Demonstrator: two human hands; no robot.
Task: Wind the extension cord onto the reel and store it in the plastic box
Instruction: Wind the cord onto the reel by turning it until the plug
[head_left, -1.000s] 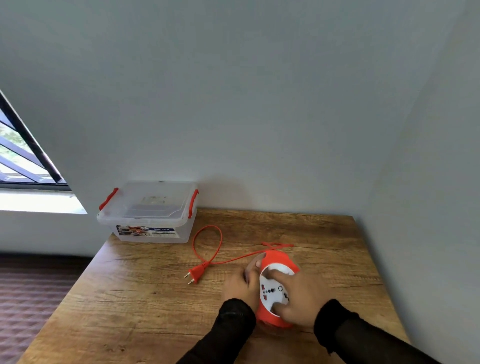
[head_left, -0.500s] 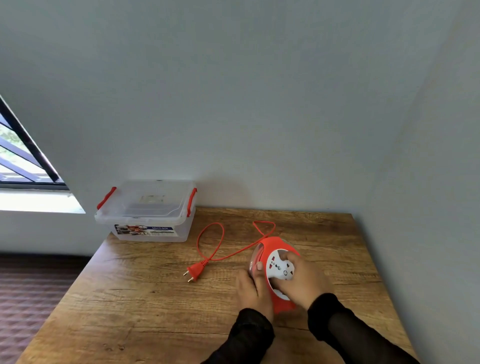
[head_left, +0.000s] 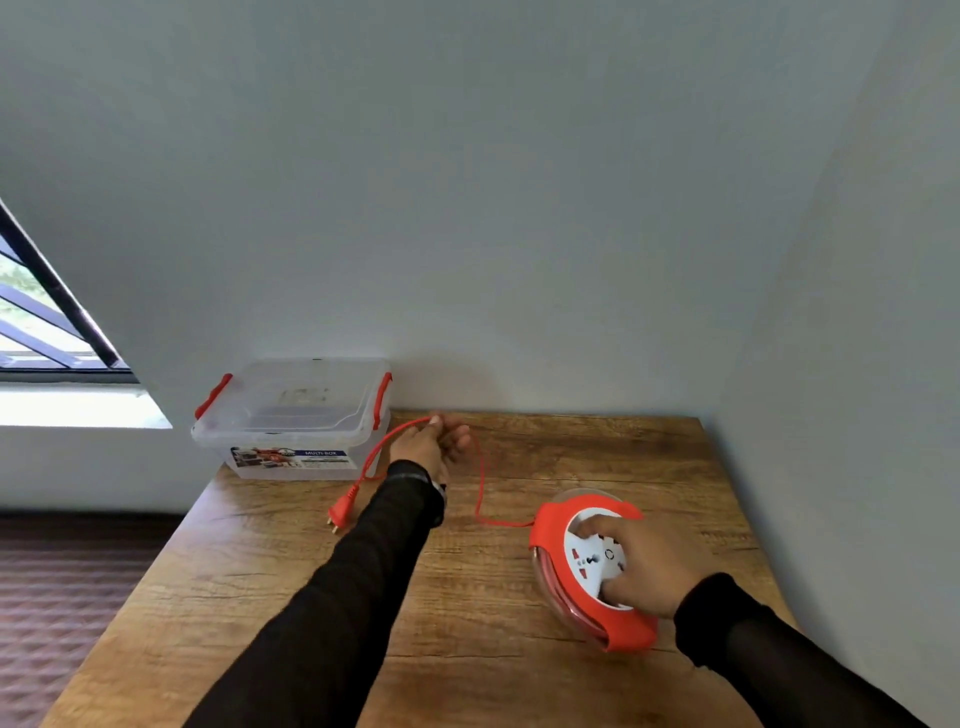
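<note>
Near right: right hand (head_left: 647, 564), fingers curled on the white socket face of the orange reel (head_left: 592, 571), on edge on the wooden table (head_left: 571, 452). Mid-table: orange cord (head_left: 480, 483), trailing from reel up to left hand (head_left: 434, 441), pinched in fingertips; plug (head_left: 343, 506) dangling. Far left: closed plastic box (head_left: 296, 415).

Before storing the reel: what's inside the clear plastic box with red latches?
Through the clear plastic box and its closed lid only faint grey smudges show, with no distinct item. The printed label on the front wall hides the bottom, so I cannot confirm it is empty.
</note>
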